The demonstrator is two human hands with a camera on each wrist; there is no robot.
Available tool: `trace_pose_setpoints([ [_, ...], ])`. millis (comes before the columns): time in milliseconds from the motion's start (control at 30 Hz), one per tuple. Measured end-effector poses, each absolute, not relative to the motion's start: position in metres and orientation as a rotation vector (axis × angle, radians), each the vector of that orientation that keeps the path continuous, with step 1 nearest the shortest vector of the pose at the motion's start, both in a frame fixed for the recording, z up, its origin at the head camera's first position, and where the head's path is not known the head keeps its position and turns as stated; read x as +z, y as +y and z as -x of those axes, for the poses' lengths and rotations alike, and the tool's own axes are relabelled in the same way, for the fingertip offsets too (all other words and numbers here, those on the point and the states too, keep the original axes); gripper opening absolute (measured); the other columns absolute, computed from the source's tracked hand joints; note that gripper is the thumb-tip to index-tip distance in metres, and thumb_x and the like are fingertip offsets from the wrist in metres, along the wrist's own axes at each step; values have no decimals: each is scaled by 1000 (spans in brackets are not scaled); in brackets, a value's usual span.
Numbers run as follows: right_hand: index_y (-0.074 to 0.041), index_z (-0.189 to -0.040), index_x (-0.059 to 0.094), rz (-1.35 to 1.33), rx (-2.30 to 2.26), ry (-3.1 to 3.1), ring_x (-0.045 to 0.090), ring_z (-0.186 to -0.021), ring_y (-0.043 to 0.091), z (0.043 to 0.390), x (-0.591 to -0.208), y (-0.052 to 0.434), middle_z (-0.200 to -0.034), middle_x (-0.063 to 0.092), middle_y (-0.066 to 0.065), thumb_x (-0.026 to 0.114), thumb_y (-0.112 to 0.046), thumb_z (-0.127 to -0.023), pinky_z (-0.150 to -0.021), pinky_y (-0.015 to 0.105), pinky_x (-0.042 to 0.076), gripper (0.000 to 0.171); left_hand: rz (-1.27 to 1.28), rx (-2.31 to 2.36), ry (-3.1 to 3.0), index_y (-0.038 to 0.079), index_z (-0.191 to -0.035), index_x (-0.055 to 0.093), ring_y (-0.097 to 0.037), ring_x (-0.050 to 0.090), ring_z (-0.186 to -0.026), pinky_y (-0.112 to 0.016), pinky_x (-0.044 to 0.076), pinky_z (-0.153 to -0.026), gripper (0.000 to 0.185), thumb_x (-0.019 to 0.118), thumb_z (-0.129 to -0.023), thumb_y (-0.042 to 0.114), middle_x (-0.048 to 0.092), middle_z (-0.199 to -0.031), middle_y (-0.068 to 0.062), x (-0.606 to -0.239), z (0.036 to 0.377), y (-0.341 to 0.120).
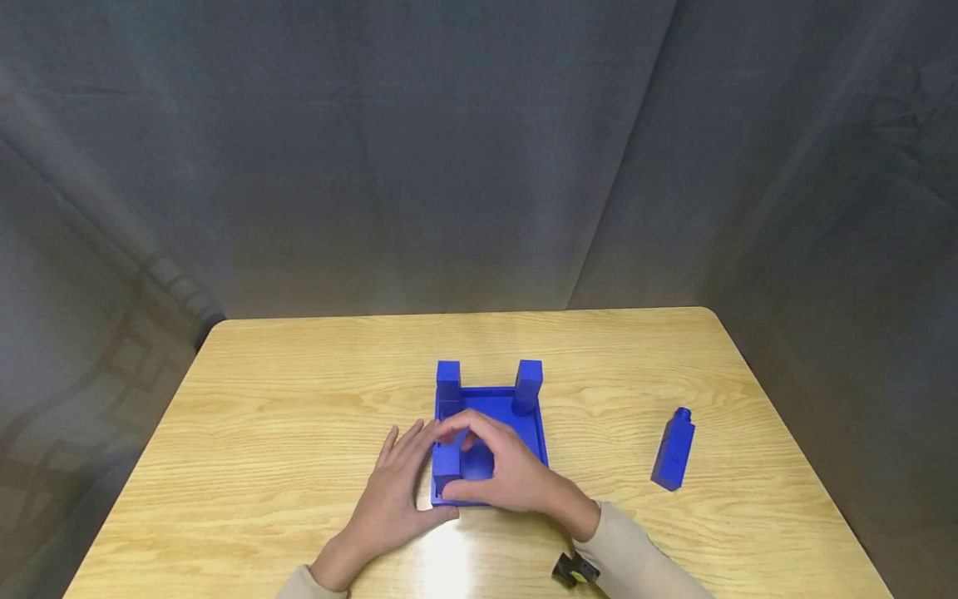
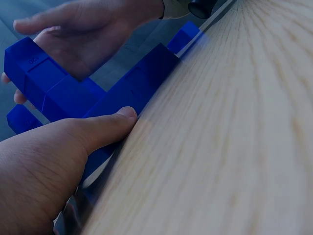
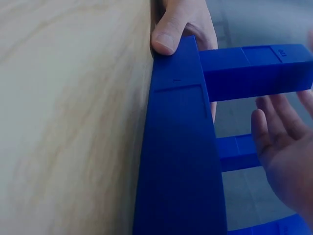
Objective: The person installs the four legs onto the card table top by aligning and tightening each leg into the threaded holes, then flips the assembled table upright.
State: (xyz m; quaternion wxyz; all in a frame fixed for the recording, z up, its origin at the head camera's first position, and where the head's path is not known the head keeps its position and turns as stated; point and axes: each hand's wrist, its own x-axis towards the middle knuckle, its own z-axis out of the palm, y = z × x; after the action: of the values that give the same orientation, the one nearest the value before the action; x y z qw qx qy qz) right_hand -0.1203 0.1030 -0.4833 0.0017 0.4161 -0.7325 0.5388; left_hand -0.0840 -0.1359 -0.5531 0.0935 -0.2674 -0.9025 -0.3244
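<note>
Blue tray [image 1: 533, 433] sits mid-table [image 1: 299, 399], 2 posts up at far corners [image 1: 448, 384] [image 1: 527, 386], gap btwn them open. Near-left corner blocked: post [image 1: 447, 468] w/ right hand [image 1: 509, 470] over it, left hand [image 1: 392, 495] flat against tray's left wall. Tray's right side free. Loose blue post [image 1: 674, 449] stands well apart to the right, open tabletop btwn. Left & far table areas open.
</note>
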Motion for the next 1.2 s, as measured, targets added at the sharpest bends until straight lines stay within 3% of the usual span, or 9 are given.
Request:
trace_pose_setpoints([
  [167,-4,-153,62,-1481,1700,-2203,65,-137,27,124,-481,107,-145,69,16,63,-7,-106,-112,44,58,47,792,-956,-2678,10,-170,42,-41,40,-162,-53,8,-140,118,95,-76,58,49,-173,-9,-554,84,-136],
  [300,-5,-147,69,-1507,1698,-2212,63,-142,29,126,-481,109,-147,69,12,58,-8,-110,-124,46,50,39,788,-958,-2680,10,-171,42,-41,40,-162,-54,8,-140,118,94,-76,59,47,-174,-8,-553,85,-136],
  [600,-6,-142,71,-1475,1701,-2213,65,-139,28,126,-482,107,-143,71,12,65,-3,-105,-120,44,53,37,788,-952,-2677,7,-169,44,-41,40,-162,-49,5,-141,118,94,-76,59,47,-174,-9,-554,85,-135],
  [833,-5,-142,69,-1507,1755,-2232,68,-123,21,127,-482,109,-142,70,14,65,-2,-106,-98,34,63,36,781,-947,-2680,6,-170,43,-40,40,-162,-47,4,-141,120,94,-75,59,46,-175,-9,-554,84,-136],
  [1033,-5,-146,62,-1558,1817,-2320,66,-116,19,128,-481,112,-145,67,13,61,-5,-112,-102,33,60,34,784,-938,-2666,4,-169,43,-41,42,-160,-45,4,-141,120,95,-75,58,47,-174,-11,-554,84,-136],
  [1200,-6,-147,60,-1564,1809,-2345,64,-118,15,128,-481,114,-146,67,12,59,-6,-113,-103,33,60,34,790,-929,-2662,3,-168,44,-41,42,-160,-50,8,-140,119,94,-76,58,47,-173,-11,-553,84,-135],
])
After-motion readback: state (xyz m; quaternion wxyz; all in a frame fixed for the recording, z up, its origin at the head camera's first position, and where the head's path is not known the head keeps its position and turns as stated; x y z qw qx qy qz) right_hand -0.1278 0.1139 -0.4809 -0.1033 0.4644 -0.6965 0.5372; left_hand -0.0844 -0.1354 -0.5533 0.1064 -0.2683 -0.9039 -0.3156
